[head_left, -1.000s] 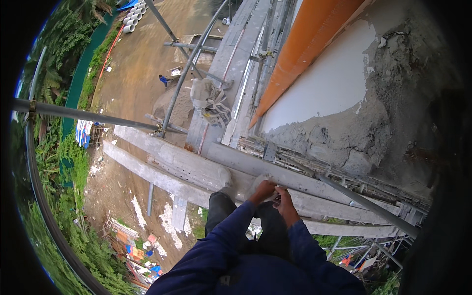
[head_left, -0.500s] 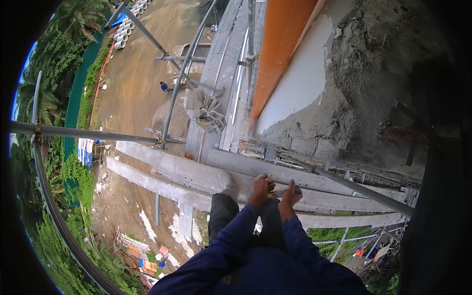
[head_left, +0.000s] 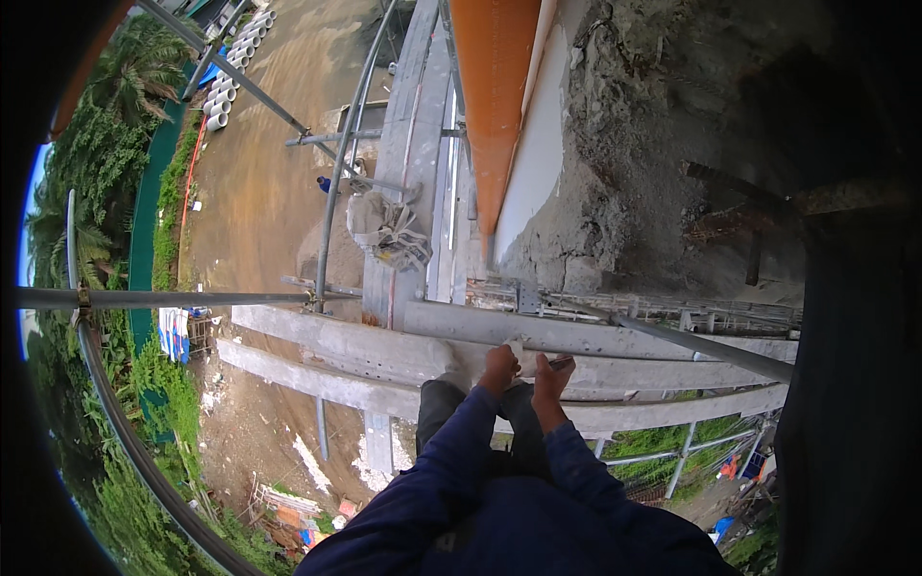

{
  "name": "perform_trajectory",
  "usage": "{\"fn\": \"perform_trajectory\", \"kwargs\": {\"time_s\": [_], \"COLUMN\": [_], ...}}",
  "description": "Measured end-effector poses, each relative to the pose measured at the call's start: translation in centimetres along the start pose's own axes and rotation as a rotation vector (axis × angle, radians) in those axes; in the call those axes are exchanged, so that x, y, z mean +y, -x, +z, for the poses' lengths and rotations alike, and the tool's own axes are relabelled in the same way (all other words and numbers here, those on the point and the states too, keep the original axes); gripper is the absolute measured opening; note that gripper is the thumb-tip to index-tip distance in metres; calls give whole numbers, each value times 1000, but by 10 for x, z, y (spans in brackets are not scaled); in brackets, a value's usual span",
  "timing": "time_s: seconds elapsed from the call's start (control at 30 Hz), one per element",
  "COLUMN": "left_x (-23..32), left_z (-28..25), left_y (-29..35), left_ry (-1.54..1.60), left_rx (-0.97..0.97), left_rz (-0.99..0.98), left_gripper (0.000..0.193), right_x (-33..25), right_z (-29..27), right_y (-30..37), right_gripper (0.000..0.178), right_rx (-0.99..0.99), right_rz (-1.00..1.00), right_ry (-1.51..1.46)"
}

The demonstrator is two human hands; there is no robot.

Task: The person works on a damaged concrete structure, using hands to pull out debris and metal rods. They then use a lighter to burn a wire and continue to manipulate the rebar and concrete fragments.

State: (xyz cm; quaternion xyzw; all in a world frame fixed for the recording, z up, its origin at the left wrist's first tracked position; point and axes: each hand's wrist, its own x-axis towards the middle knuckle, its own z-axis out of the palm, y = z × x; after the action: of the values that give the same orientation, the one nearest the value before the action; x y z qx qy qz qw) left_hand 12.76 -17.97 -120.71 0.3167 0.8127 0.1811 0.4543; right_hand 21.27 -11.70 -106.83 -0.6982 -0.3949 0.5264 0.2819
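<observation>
A person in dark blue sleeves stands on grey scaffold planks (head_left: 653, 418) high above muddy ground. The right hand (head_left: 550, 381) grips a small dark object (head_left: 561, 363), too small to identify; it sits at the fingers, its long axis running roughly side to side, much as the planks do. The left hand (head_left: 499, 370) is just beside, apart from it, with the object to its right; its fingers are curled, but whether they grip anything cannot be told. Both hands are above the planks, about midway between their left and right ends. Beyond the planks' far edge rises an orange pipe (head_left: 492, 106).
</observation>
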Motion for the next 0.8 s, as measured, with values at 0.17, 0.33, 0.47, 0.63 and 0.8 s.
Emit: {"fn": "perform_trajectory", "kwargs": {"time_s": [0.17, 0.33, 0.47, 0.63, 0.8], "left_x": [8, -18, 43, 36, 56], "left_z": [-8, -21, -59, -70, -114], "left_y": [24, 5, 20, 33, 24], "left_ry": [790, 1593, 1910, 1947, 1867], "left_rx": [-145, -281, -174, -136, -247], "left_rz": [-263, -895, -992, -1025, -744], "left_gripper": [19, 22, 25, 22, 21], "right_x": [2, -48, -2, -13, -34], "right_z": [-2, -18, -14, -12, -68], "right_y": [11, 38, -8, -15, -2], "right_gripper": [56, 48, 41, 37, 29], "right_rx": [-37, -353, 290, 43, -606], "right_rz": [-89, -336, 424, 668, 885], "right_ry": [56, 208, -744, -1193, -644]}}
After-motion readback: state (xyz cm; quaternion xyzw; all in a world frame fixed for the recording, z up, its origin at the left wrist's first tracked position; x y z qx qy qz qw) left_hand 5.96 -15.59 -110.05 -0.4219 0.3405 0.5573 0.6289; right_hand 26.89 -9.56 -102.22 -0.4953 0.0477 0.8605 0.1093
